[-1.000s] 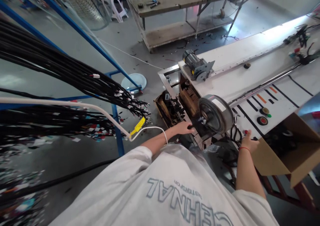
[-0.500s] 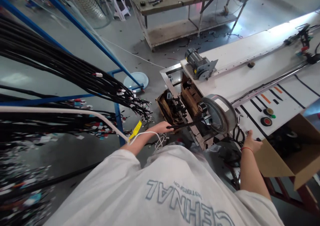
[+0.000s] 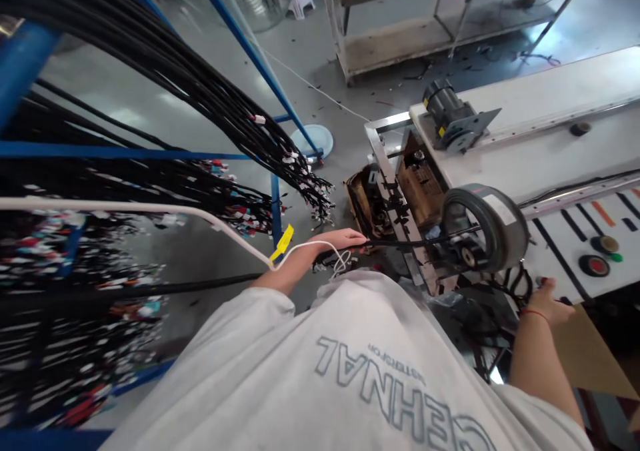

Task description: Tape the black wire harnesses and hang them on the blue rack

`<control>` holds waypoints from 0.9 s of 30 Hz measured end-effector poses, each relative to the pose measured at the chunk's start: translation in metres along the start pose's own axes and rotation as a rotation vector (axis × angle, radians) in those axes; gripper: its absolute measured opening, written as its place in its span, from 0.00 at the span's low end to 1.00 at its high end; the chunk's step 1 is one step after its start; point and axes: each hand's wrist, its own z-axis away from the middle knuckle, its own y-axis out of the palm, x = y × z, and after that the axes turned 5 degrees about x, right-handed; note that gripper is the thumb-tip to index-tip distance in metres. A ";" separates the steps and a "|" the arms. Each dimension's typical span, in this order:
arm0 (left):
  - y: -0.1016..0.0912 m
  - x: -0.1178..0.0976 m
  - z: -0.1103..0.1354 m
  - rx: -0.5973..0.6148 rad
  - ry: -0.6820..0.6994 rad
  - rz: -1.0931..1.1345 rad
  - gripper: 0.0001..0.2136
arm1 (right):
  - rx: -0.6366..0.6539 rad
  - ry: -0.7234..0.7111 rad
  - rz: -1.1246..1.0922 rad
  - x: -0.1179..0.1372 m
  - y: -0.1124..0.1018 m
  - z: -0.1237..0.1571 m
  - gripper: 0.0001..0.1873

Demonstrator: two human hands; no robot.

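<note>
Cables (image 3: 195, 74) lie on the rack (image 3: 100, 150) at left; the table (image 3: 540, 161) stands right. The wheel (image 3: 513, 238) is at its left end, the motor (image 3: 445, 108) behind that on the table, a strand (image 3: 400, 243) left of the wheel.

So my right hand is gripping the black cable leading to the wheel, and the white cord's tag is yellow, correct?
Not quite: the head view shows your left hand gripping the black cable leading to the wheel. The tag on the white cord is indeed yellow.

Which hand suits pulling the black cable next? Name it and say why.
Probably the left hand: it holds the black cable, while the right hand is at the white tabletop, beyond the grey wheel.
</note>
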 end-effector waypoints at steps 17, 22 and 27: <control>0.036 -0.031 -0.052 -0.254 0.179 -0.271 0.20 | -0.172 0.066 0.010 -0.001 0.004 -0.007 0.28; 0.021 -0.046 -0.066 0.100 0.050 -0.088 0.20 | -0.175 0.058 -0.004 0.001 0.002 -0.004 0.26; 0.015 -0.049 -0.072 0.431 -0.151 0.344 0.17 | -0.165 0.055 0.018 0.001 0.002 -0.004 0.29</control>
